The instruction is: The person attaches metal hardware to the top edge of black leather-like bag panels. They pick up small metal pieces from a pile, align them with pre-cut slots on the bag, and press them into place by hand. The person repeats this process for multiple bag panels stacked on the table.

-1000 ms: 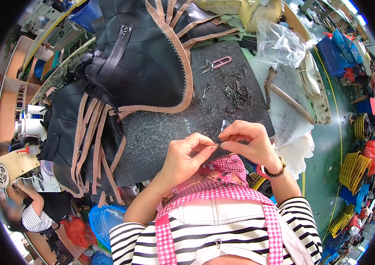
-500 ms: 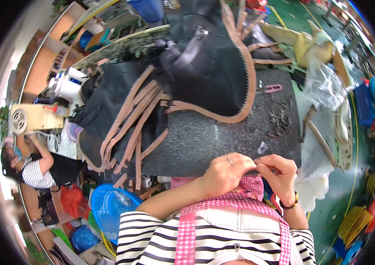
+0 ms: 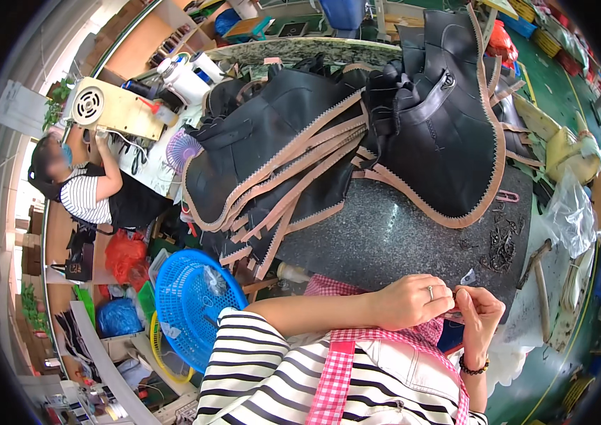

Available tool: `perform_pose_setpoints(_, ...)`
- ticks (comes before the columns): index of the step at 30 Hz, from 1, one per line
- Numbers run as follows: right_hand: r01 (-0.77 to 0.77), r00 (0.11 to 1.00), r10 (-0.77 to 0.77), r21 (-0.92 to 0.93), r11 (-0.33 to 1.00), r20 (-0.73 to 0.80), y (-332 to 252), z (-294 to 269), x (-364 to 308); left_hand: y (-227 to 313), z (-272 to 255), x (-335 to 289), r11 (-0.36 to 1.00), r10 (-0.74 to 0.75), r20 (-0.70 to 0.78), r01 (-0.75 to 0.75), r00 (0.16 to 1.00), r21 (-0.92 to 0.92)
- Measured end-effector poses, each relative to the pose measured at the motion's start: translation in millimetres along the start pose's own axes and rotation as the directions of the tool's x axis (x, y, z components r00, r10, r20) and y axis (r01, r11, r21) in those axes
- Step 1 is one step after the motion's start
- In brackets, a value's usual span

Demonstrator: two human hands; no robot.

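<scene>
The left hand (image 3: 414,301) and right hand (image 3: 479,312) meet at bent fingertips, which hide whether they pinch anything; I cannot tell. Just beyond the grip lies a clear scrap (image 3: 469,276), then, farther right, heaped dark metal pieces (image 3: 502,249) on the dark board (image 3: 392,248). A wooden-handled tool (image 3: 541,304) lies right. Beyond and left, black leather pieces (image 3: 442,159) block much of the board; far left is a co-worker (image 3: 89,195).

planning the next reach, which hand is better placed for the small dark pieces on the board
Probably the right hand: it is nearer the small dark pieces; the left hand lies farther left.
</scene>
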State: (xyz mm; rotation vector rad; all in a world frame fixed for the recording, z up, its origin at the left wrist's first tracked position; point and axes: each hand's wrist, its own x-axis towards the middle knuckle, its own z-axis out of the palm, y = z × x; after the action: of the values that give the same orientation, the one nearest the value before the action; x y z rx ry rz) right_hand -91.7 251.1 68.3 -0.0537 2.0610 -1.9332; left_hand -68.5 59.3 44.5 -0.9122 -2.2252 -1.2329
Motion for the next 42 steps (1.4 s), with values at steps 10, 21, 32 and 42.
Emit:
perform_pose_setpoints(10, 0.063, 0.996, -0.07, 0.12, 0.991, 0.049, -15, 16, 3, 7, -22, 11, 0.734, -0.526, 0.048, 0.482, 0.849, -0.478)
perform_pose_setpoints(21, 0.707, 0.702, -0.528, -0.373, 0.601, 0.478, -31, 15, 17, 4, -39, 0, 0.04, -0.66, 0.51, 0.704, 0.552, -0.709)
perform_pose_setpoints(32, 0.828, 0.55, -0.593, -0.29, 0.48, 0.589, -35, -1, 19, -10, -39, -5, 0.072, -0.502, 0.597, 0.718, 0.626, -0.692)
perform_pose_setpoints(42, 0.848, 0.515, -0.641, -0.232, 0.476, 0.569, -27, -8, 25, -17, -40, 6, 0.135, -0.44, 0.66, 0.772, 0.609, -0.621)
